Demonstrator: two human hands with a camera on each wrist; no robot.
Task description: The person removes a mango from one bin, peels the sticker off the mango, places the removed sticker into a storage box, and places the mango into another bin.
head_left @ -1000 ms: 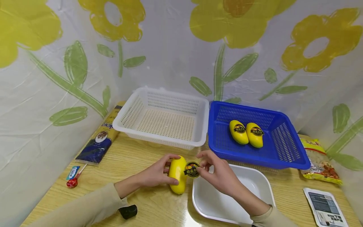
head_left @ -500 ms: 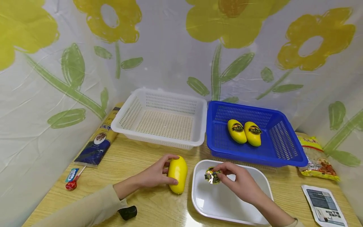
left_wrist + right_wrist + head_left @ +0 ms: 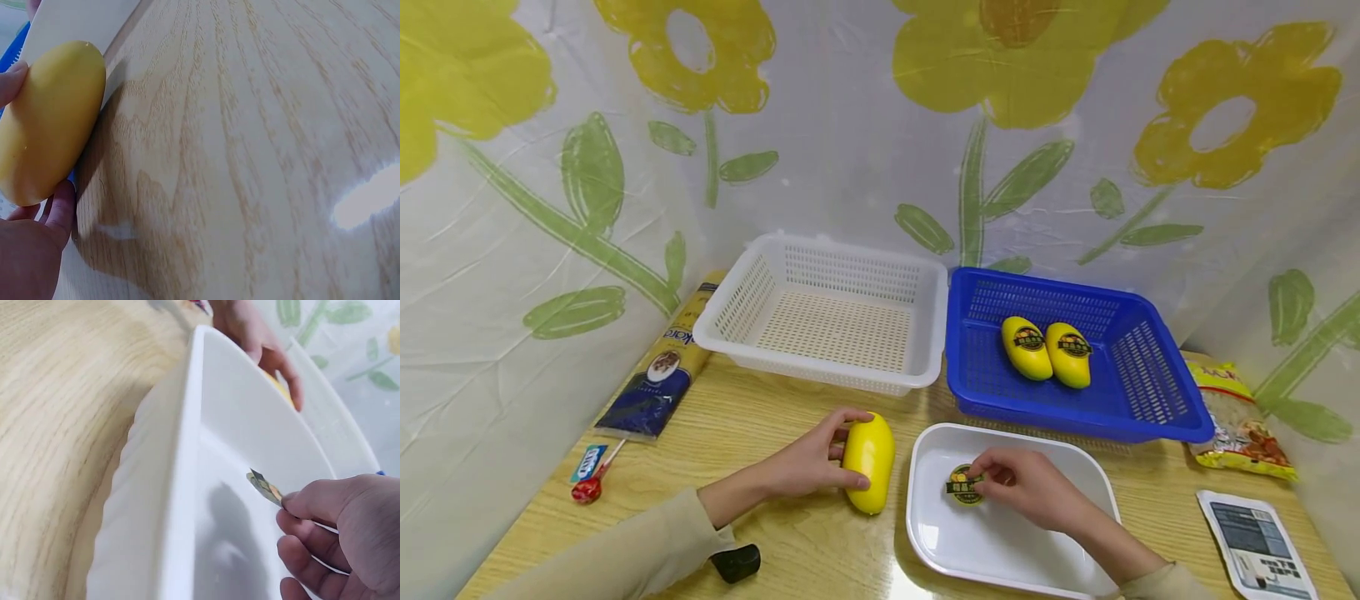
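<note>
A smooth yellow mango (image 3: 871,463) with no label on its visible side stands on the table left of the white tray (image 3: 917,533). My left hand (image 3: 815,460) grips it between thumb and fingers; the left wrist view shows the mango (image 3: 56,119) there too. Over the tray, my right hand (image 3: 1026,490) pinches a round black-and-gold sticker (image 3: 962,486) by its edge. In the right wrist view the sticker (image 3: 265,487) sticks out from thumb and forefinger, above the tray floor. Two mangoes (image 3: 1027,348) bearing such stickers lie in the blue basket (image 3: 1000,400).
A white basket (image 3: 820,368) stands at the back, beside the blue one. At left lie a coffee-coloured and blue packet (image 3: 655,375) and a red lollipop (image 3: 587,490). A yellow food bag (image 3: 1240,417) and a white-and-grey pouch (image 3: 1257,546) lie at right. A black object (image 3: 737,563) sits near the left sleeve.
My right hand has drawn the sticker away from the mango, to the right and down over the white tray. My left hand still holds the mango in the same spot.
</note>
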